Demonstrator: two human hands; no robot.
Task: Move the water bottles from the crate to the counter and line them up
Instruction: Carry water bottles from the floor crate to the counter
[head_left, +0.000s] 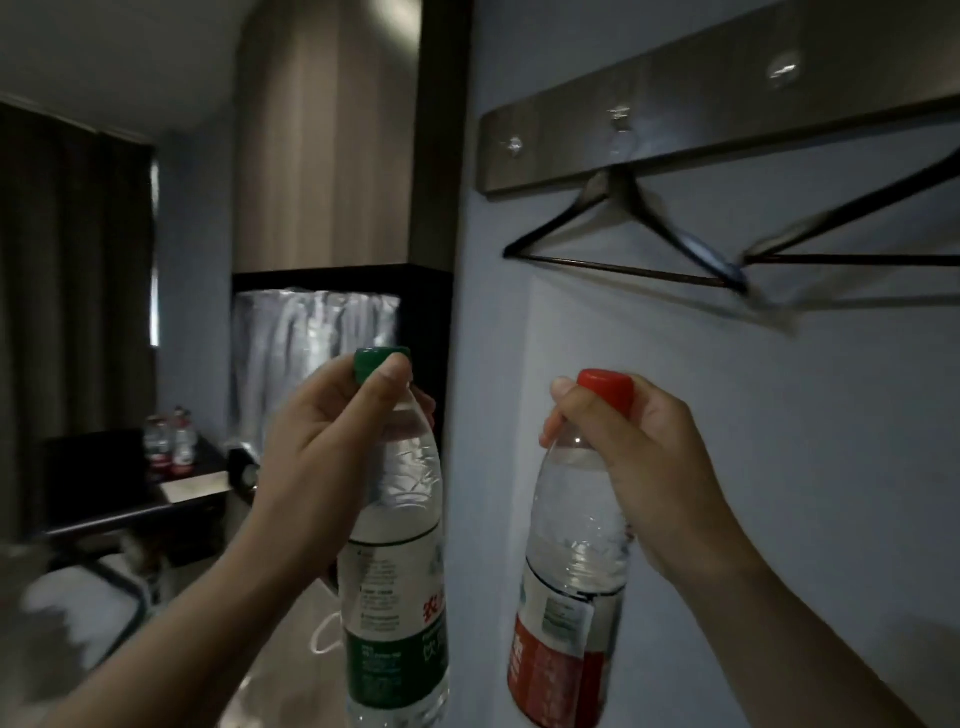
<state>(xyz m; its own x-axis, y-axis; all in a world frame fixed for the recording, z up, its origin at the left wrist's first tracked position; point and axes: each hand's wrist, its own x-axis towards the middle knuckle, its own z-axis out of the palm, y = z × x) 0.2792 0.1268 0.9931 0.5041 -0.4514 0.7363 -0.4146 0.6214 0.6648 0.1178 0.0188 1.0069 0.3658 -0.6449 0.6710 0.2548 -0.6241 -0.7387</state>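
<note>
My left hand (332, 431) grips the neck of a green-capped water bottle (397, 587) with a green label, held upright in the air. My right hand (623, 457) grips the neck of a red-capped water bottle (569, 597) with a red label, tilted slightly. Both bottles hang at chest height in front of a blue-grey wall. Far off at the left, several red-labelled bottles (169, 441) stand on a dark counter (130, 499). No crate is in view.
A wall rack (701, 124) with dark clothes hangers (623, 244) is mounted at the upper right. A dark pillar and a shelf with plastic-wrapped items (311, 343) stand straight ahead. Dark curtains cover the left side. A white shape lies low at the left.
</note>
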